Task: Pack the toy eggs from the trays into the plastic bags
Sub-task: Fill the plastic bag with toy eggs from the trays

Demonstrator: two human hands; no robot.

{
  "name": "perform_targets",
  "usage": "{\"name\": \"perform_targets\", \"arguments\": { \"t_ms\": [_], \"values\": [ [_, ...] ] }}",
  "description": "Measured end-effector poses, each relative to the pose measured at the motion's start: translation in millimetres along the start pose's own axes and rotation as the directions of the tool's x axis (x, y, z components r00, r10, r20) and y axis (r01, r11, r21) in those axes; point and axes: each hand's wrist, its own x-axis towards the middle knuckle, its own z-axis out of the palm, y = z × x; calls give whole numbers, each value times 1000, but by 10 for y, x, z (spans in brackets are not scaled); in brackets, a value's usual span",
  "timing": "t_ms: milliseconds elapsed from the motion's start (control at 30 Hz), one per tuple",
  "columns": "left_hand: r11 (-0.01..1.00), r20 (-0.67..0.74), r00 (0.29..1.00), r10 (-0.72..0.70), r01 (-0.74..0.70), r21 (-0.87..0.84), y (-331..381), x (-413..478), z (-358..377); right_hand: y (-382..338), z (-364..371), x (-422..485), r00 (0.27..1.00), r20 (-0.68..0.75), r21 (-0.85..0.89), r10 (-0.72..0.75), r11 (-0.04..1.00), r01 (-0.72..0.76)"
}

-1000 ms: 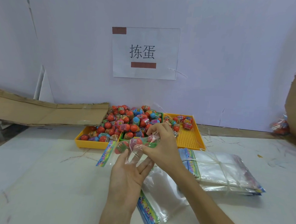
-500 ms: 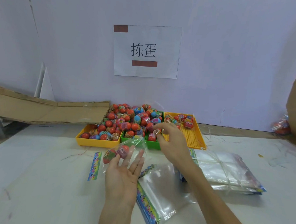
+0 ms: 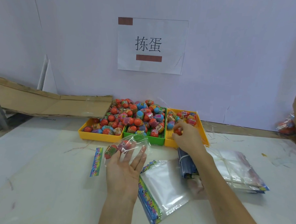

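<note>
Left hand (image 3: 125, 163) lay palm-up above the counter (image 3: 41, 175), fingers nearly straight, carrying a clear plastic bag (image 3: 127, 148) that held two toy eggs. Right hand (image 3: 187, 138) reached into the right yellow tray (image 3: 202, 130), fingertips pinching a red egg (image 3: 177, 131). Green tray (image 3: 158, 140) and left yellow tray (image 3: 99, 137) were heaped with eggs; the right tray was mostly bare. An empty bag (image 3: 165, 184) and a tied bundle of bags (image 3: 234, 168) lay beside. Judged early: most eggs unpacked.
</note>
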Motion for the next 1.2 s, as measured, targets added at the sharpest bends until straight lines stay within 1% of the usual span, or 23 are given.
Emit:
{"name": "perform_targets", "arguments": {
  "t_ms": [67,133,167,233,267,300,333,400,567,667,867,1067,1200],
  "values": [
    [1000,9,1000,1,-1,3,5,-7,3,-18,-51,-67,991,-127,157,-40,986,60],
    [1000,13,1000,13,-13,8,13,-10,8,-92,-110,-139,981,-165,310,-106,938,153],
    [1000,20,999,24,-25,11,18,-14,17,-153,-144,-174,982,-139,411,-128,895,175],
    [999,35,998,48,-48,12,18,-29,37,-276,-202,-253,980,-14,635,-199,755,163],
    [998,46,997,61,-61,9,22,-38,46,-330,-214,-285,963,37,701,-266,693,165],
    [997,59,996,71,-72,4,28,-46,56,-376,-215,-315,939,64,731,-337,657,186],
    [997,72,994,78,-78,-3,33,-54,66,-408,-206,-342,914,71,734,-399,642,223],
    [997,99,992,80,-78,-15,35,-61,75,-455,-163,-381,881,56,693,-469,653,304],
    [996,135,988,78,-71,-50,15,-48,81,-487,-83,-417,880,10,524,-476,752,401],
    [997,156,986,58,-50,-53,-1,-27,78,-480,-84,-415,869,57,476,-492,778,409],
    [996,227,972,51,-33,-79,0,-34,85,-462,-100,-414,832,139,445,-537,785,431],
    [999,227,973,34,-25,-41,-12,-42,95,-530,-58,-466,802,175,491,-570,757,431],
    [999,226,973,37,-28,-41,-6,-28,111,-553,-4,-486,816,202,520,-542,765,379]
  ]
}}
